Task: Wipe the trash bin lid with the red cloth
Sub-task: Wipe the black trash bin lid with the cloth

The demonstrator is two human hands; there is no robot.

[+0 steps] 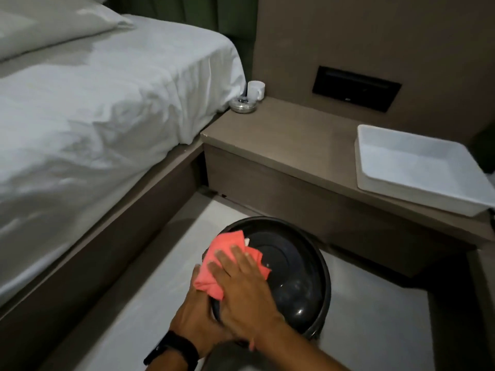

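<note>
A white-sheeted bed stands left, a low brown ledge behind with a mug and white tray. The dark, glossy round trash bin lid sits on the floor between them. The right hand presses flat, fingers spread, on the red cloth at the lid's left side, while the left hand grips its near rim

bedroom, likely hotel | made bed | bedside ledge | mug

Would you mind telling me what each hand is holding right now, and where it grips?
The right hand presses the red cloth flat onto the bin lid. The left hand grips the lid's near-left rim.
</note>
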